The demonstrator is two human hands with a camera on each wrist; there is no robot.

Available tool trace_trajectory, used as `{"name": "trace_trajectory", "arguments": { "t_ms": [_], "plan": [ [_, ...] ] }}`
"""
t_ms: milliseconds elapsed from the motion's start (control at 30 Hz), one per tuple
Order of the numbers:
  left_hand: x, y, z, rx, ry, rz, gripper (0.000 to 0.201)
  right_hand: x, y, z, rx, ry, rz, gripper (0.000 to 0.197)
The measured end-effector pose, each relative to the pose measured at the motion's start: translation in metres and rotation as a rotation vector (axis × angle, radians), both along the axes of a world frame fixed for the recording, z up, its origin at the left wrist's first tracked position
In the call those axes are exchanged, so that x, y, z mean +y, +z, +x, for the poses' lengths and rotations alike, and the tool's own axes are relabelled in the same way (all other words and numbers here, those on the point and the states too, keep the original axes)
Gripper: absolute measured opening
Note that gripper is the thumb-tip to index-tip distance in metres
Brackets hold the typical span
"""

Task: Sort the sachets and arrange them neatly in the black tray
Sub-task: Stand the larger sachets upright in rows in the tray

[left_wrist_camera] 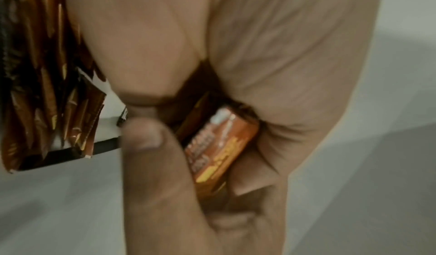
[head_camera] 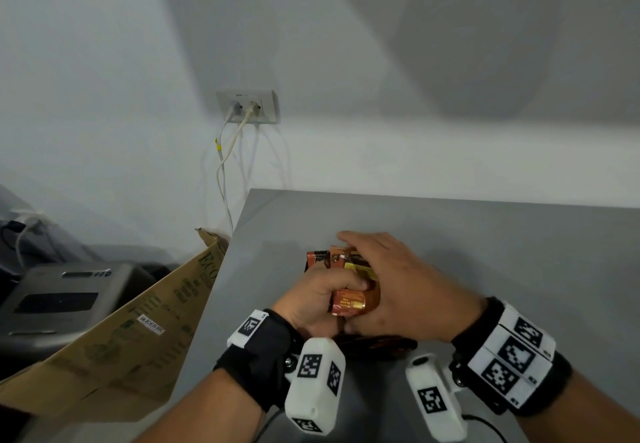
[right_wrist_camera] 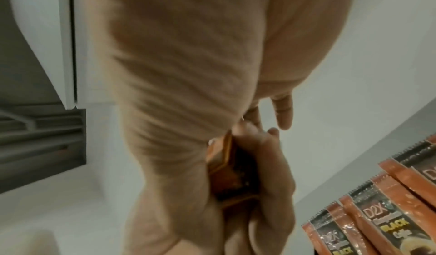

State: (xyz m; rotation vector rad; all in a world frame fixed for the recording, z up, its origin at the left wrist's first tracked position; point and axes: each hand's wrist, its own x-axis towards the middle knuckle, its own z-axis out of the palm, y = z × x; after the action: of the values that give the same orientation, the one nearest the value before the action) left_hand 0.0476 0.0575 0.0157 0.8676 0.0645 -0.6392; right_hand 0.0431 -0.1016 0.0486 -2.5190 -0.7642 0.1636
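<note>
A bundle of orange and brown coffee sachets (head_camera: 349, 301) stands on end over the grey table (head_camera: 502, 252). My left hand (head_camera: 341, 290) grips its lower part, thumb in front (left_wrist_camera: 151, 147) and an orange sachet (left_wrist_camera: 219, 147) against the palm. My right hand (head_camera: 381, 262) lies over the top of the bundle with straight fingers (right_wrist_camera: 283, 113). More sachet tops (head_camera: 320, 257) stick up behind the left hand. A row of flat "Black" coffee sachets (right_wrist_camera: 382, 221) lies beside the hands. The black tray's edge (left_wrist_camera: 59, 156) shows under hanging sachets (left_wrist_camera: 47, 91); most of it is hidden.
A cardboard box flap (head_camera: 138, 331) leans at the table's left edge, with a grey machine (head_camera: 62, 300) beyond it. A wall socket with white cables (head_camera: 246, 106) sits above the table's far left corner. Bare grey tabletop stretches to the right and back.
</note>
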Motion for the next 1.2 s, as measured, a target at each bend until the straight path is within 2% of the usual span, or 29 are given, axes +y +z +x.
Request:
{"name": "trace_trajectory", "arguments": {
  "t_ms": [100, 167, 267, 333, 367, 433, 567, 700, 767, 833, 933, 1067, 1200],
  "plan": [
    [-0.002, -0.001, -0.001, 0.053, 0.037, -0.06, 0.053, 0.003, -0.002, 0.001, 0.005, 0.024, 0.03, 0.091],
    [-0.005, -0.001, -0.001, 0.086, 0.05, -0.073, 0.051, 0.004, -0.008, 0.002, -0.03, 0.02, 0.009, 0.088],
    [-0.005, -0.001, -0.001, 0.062, 0.101, 0.001, 0.046, 0.004, -0.011, -0.002, 0.03, -0.013, 0.063, 0.099],
    [0.0, -0.001, -0.001, 0.046, 0.145, 0.009, 0.05, 0.001, -0.01, -0.006, 0.158, -0.106, 0.223, 0.107],
    [0.003, 0.0, -0.001, 0.036, 0.151, 0.007, 0.052, -0.002, -0.009, -0.006, 0.191, -0.167, 0.313, 0.103],
    [0.007, 0.0, -0.001, 0.027, 0.153, 0.013, 0.053, -0.007, -0.01, -0.006, 0.256, -0.274, 0.475, 0.083],
    [0.007, 0.0, 0.001, -0.024, 0.163, 0.018, 0.044, -0.006, -0.011, -0.006, 0.363, -0.322, 0.682, 0.039],
    [0.008, -0.001, 0.004, 0.054, 0.198, 0.035, 0.026, -0.006, -0.014, -0.004, 0.196, -0.416, 0.71, 0.016],
    [0.012, -0.004, 0.007, 0.137, 0.223, -0.006, 0.027, -0.01, -0.013, -0.002, 0.136, -0.482, 0.776, 0.016],
    [0.016, -0.005, 0.009, 0.179, 0.241, -0.036, 0.032, -0.014, -0.009, -0.003, 0.152, -0.492, 0.853, 0.018],
    [0.018, -0.004, 0.01, 0.152, 0.242, 0.004, 0.037, -0.016, -0.005, -0.008, 0.244, -0.408, 0.933, 0.028],
    [0.016, -0.002, 0.011, 0.075, 0.26, 0.054, 0.043, -0.01, -0.008, -0.006, 0.228, -0.444, 0.849, 0.014],
    [0.014, 0.003, 0.011, -0.037, 0.313, 0.057, 0.029, -0.004, -0.02, -0.003, 0.341, -0.554, 0.984, 0.047]
  ]
}}
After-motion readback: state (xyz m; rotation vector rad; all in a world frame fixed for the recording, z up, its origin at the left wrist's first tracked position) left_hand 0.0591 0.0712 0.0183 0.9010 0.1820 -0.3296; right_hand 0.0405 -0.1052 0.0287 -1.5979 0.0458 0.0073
